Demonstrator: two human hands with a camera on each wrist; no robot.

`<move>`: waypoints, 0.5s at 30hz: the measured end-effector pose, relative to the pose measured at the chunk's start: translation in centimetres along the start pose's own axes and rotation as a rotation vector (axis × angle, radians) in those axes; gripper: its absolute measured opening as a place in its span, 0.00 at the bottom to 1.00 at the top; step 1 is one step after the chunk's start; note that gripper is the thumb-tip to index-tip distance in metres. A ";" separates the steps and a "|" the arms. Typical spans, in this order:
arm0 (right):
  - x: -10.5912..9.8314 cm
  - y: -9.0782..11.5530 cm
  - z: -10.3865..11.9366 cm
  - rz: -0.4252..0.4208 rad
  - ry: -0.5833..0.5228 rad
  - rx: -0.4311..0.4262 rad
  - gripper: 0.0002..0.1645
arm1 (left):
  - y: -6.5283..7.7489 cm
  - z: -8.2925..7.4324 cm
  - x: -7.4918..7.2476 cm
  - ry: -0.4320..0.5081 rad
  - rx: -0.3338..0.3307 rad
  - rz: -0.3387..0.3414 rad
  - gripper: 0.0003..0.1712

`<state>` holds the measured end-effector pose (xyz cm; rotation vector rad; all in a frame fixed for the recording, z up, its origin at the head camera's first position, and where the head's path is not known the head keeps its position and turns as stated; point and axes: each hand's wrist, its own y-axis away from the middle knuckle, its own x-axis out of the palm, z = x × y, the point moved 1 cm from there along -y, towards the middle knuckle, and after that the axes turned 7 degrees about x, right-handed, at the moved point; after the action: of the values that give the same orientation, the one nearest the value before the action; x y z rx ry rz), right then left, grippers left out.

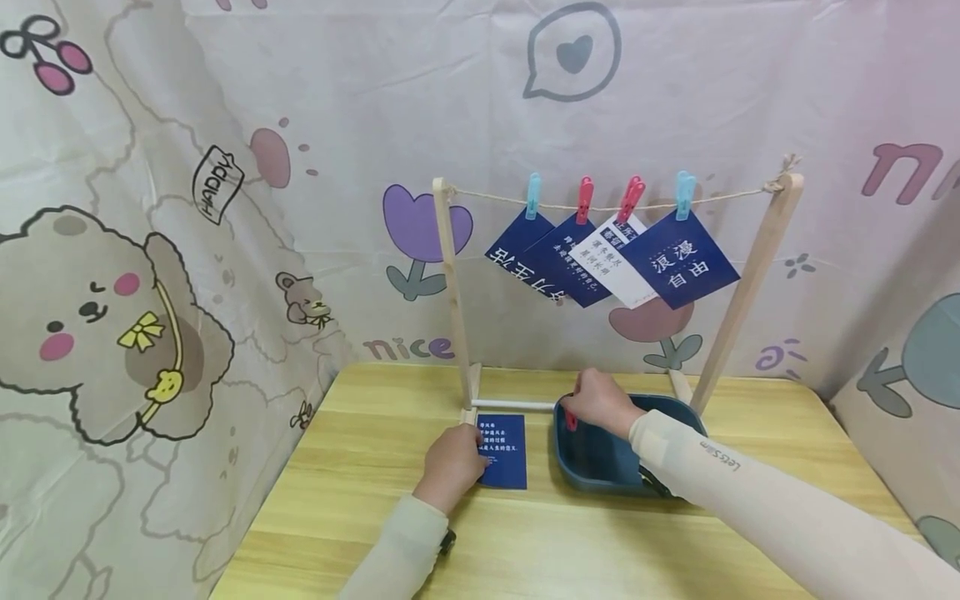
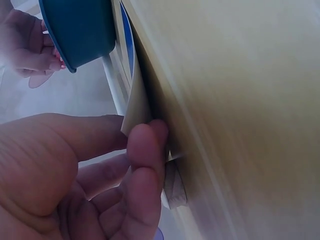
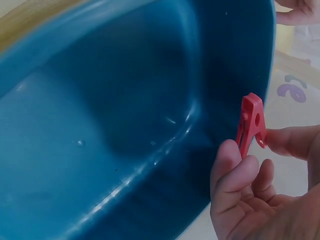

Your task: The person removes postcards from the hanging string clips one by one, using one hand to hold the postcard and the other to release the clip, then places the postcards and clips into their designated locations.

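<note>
My left hand [image 1: 454,468] pinches the left edge of a dark blue card [image 1: 504,454] with white writing. In the left wrist view the card [image 2: 134,100] has its near edge lifted off the table between thumb and fingers. My right hand [image 1: 602,403] holds a red clothespin [image 3: 251,122] at the left rim of a dark teal basin [image 1: 592,483]. Thumb and fingers grip the clothespin's handle end in the right wrist view. Above, a string holds blue cards and a white card [image 1: 611,262], hung by red clips [image 1: 585,200] and light blue clips [image 1: 684,196].
A wooden frame [image 1: 742,292] with two posts carries the string, and a white rod [image 1: 517,405] joins its base behind the card and basin. The wooden table [image 1: 360,500] meets a patterned cloth backdrop [image 1: 337,108] at the back.
</note>
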<state>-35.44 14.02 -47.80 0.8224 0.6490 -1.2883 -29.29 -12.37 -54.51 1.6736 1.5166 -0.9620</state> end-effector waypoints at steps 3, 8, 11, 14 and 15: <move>0.2 -0.1 -0.1 0.003 0.020 0.008 0.24 | 0.0 0.0 -0.1 0.005 0.005 0.002 0.15; 0.6 -0.2 -0.2 0.000 0.040 -0.005 0.24 | 0.0 0.0 -0.3 0.001 0.008 0.003 0.15; 0.9 -0.2 -0.1 0.011 0.039 -0.002 0.23 | -0.1 0.0 -0.3 -0.006 0.006 -0.002 0.14; 1.2 -0.2 -0.1 0.021 0.048 0.001 0.21 | -0.1 0.0 -0.2 -0.010 0.010 -0.006 0.14; 1.3 -0.2 -0.1 0.024 0.051 0.003 0.20 | -0.1 0.1 -0.2 -0.011 0.012 -0.006 0.14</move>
<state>-35.42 13.37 -48.99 0.8655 0.6763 -1.2506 -29.41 -12.52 -54.33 1.6702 1.5128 -0.9840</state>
